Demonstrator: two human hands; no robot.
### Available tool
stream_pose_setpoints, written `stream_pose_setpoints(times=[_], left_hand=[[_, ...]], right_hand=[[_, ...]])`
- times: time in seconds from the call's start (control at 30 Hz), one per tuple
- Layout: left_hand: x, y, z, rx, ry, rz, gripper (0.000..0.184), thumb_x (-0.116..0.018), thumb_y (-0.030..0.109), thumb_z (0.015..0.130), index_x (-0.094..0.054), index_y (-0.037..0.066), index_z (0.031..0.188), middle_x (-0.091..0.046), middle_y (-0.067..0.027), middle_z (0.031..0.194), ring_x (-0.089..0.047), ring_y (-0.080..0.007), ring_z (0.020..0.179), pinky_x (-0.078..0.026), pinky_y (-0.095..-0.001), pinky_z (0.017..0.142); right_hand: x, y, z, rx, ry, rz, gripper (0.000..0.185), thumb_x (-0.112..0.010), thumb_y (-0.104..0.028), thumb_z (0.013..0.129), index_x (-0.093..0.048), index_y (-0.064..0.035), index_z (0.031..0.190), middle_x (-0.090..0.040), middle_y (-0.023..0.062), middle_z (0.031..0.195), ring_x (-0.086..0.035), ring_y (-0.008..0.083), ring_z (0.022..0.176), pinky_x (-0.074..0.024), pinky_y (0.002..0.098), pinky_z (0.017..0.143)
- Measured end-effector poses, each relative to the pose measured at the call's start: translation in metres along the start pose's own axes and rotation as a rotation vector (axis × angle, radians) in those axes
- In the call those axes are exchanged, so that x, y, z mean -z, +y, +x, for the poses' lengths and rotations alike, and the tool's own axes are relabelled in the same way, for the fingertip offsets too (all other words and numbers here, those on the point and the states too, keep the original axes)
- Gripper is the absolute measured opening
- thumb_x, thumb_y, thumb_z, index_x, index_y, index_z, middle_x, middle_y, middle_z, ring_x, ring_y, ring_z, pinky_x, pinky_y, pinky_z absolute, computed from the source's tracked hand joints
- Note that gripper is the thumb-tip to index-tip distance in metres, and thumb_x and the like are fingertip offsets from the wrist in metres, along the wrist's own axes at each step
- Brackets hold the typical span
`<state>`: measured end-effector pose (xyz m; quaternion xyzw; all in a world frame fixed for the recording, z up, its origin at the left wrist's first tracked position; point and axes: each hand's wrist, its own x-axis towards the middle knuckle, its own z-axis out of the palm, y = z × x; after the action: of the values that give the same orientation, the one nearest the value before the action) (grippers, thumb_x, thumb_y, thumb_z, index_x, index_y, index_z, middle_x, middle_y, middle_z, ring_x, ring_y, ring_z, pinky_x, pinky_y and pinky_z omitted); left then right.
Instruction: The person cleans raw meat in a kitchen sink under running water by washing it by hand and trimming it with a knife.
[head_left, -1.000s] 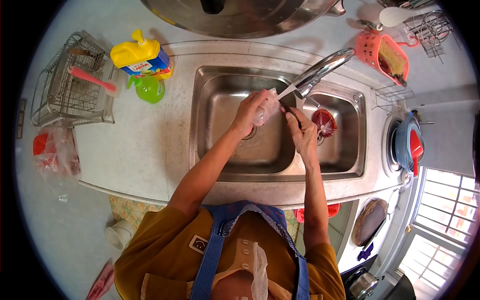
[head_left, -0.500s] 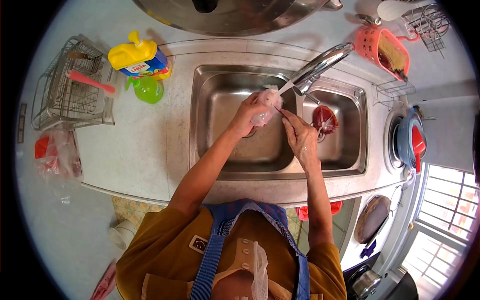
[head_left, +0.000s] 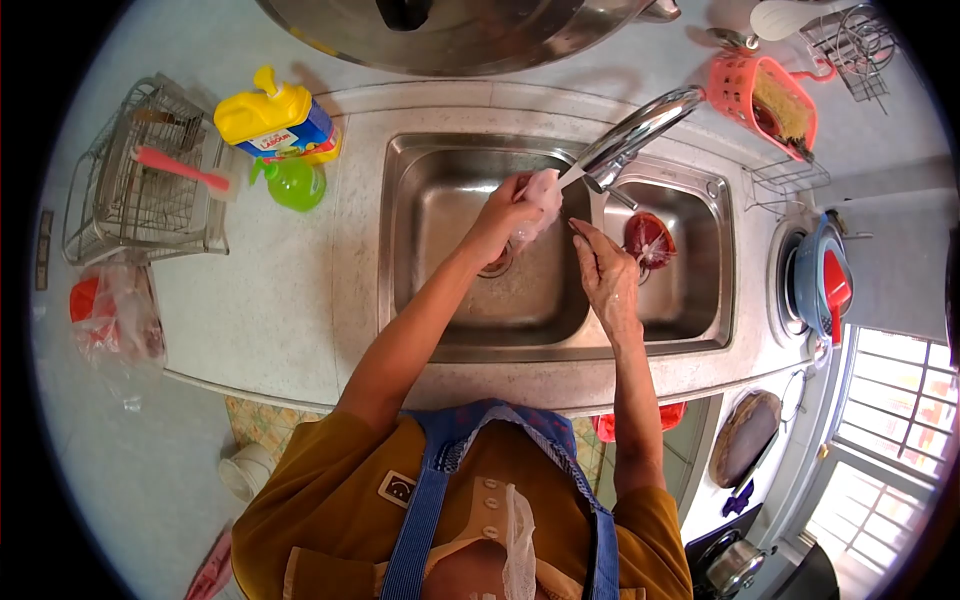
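My left hand (head_left: 500,217) is closed round a pale pink, wet, partly see-through thing (head_left: 543,200) above the large sink basin (head_left: 440,290). It looks like raw meat or a thin plastic bag; I cannot tell which. The water from the chrome faucet (head_left: 640,125) reaches its upper part. To the right, over the divider between the basins, my right hand (head_left: 608,270) has its fingers stretched out and its thumb apart, holding nothing visible. A dark red, rounded thing with white strands (head_left: 650,241) rests in the small basin (head_left: 690,315), close to my right hand.
A yellow detergent jug (head_left: 275,120) and a green pump bottle (head_left: 295,184) stand left of the sink, near a wire rack (head_left: 150,190). Behind the sink is a large metal lid (head_left: 470,40). A pink basket (head_left: 740,95) hangs at the back right, and a blue basin (head_left: 820,275) stands farther right.
My right hand has come away from the pale pink thing, moving slightly right and down. My left hand has turned the thing more upright under the faucet.
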<state>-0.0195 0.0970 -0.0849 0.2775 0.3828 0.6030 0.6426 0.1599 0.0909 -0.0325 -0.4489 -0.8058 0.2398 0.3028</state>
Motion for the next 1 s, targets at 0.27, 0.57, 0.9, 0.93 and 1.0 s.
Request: stream_pose_setpoints(times=[0.27, 0.57, 0.9, 0.93, 1.0], left_hand=[[-0.019, 0.005, 0.015, 0.048, -0.021, 0.170, 0.042, -0.066, 0.016, 0.075, -0.049, 0.002, 0.111, -0.058, -0.0050, 0.092, -0.057, -0.0135, 0.075, -0.046, -0.0245, 0.061], [0.004, 0.000, -0.016, 0.142, -0.092, -0.067, 0.044, -0.059, 0.009, 0.073, -0.048, 0.001, 0.114, -0.057, -0.0069, 0.097, -0.057, -0.0119, 0.076, -0.048, -0.0249, 0.058], [0.015, -0.003, -0.021, 0.039, -0.047, -0.023, 0.044, -0.056, 0.005, 0.076, -0.048, 0.001, 0.119, -0.057, -0.0058, 0.105, -0.057, -0.0138, 0.092, -0.048, -0.0267, 0.080], [0.014, -0.001, -0.022, 0.054, -0.042, -0.023, 0.044, -0.056, 0.004, 0.076, -0.048, 0.001, 0.119, -0.057, -0.0056, 0.106, -0.057, -0.0136, 0.092, -0.048, -0.0266, 0.079], [0.007, 0.005, -0.025, 0.050, -0.025, -0.031, 0.045, -0.057, 0.006, 0.075, -0.047, 0.000, 0.118, -0.056, -0.0059, 0.103, -0.056, -0.0127, 0.088, -0.047, -0.0249, 0.075]], right_hand=[[0.006, 0.008, -0.004, -0.072, 0.056, 0.000, 0.021, -0.055, -0.012, 0.086, -0.060, -0.0087, 0.106, -0.063, 0.0182, 0.087, -0.062, 0.0315, 0.067, -0.0480, 0.0356, 0.058], [0.002, -0.011, -0.006, -0.071, -0.025, 0.062, 0.019, -0.056, -0.011, 0.085, -0.061, -0.0070, 0.103, -0.062, 0.0177, 0.081, -0.060, 0.0337, 0.066, -0.0472, 0.0362, 0.057], [-0.005, -0.019, -0.002, -0.088, -0.046, 0.062, 0.019, -0.056, -0.012, 0.085, -0.061, -0.0081, 0.103, -0.062, 0.0169, 0.081, -0.060, 0.0325, 0.063, -0.0467, 0.0360, 0.055], [-0.005, -0.019, -0.001, -0.095, -0.059, 0.046, 0.019, -0.056, -0.012, 0.085, -0.061, -0.0084, 0.103, -0.063, 0.0170, 0.081, -0.060, 0.0325, 0.063, -0.0467, 0.0359, 0.055], [-0.005, -0.019, -0.001, -0.089, -0.063, 0.040, 0.019, -0.056, -0.012, 0.085, -0.061, -0.0086, 0.103, -0.063, 0.0170, 0.081, -0.060, 0.0325, 0.063, -0.0468, 0.0359, 0.055]])
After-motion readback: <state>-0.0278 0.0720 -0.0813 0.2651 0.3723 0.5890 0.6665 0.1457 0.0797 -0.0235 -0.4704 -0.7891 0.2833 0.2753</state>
